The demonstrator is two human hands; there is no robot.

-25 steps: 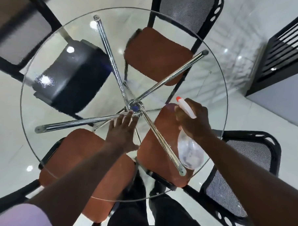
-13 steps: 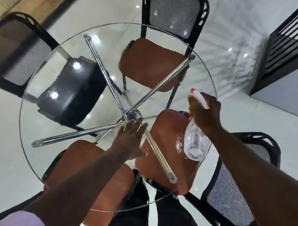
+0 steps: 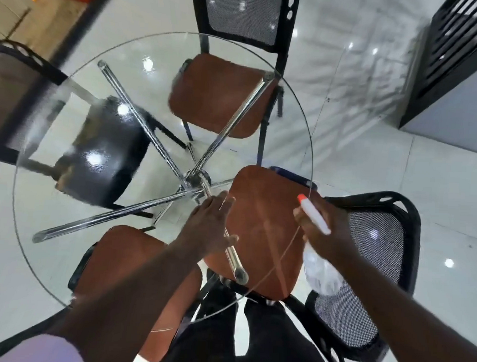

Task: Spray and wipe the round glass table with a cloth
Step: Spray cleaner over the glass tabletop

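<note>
The round glass table (image 3: 54,118) fills the view, with crossed chrome legs (image 3: 152,130) showing through it. My left hand (image 3: 210,226) lies flat on the glass near the centre, fingers apart, holding nothing. My right hand (image 3: 325,228) grips a clear spray bottle (image 3: 320,274) with a white head and orange nozzle tip, held at the table's right rim. No cloth is visible.
Chairs with brown seats (image 3: 216,97) and black mesh backs (image 3: 364,268) are tucked around the table, plus a black-seated one (image 3: 104,153) at the left. A dark slatted cabinet (image 3: 456,53) stands at the upper right. The floor is glossy white tile.
The view has shifted, so the table sits further left and lower. My left hand slid right across the glass. My right hand with the bottle moved right, to the table's rim.
</note>
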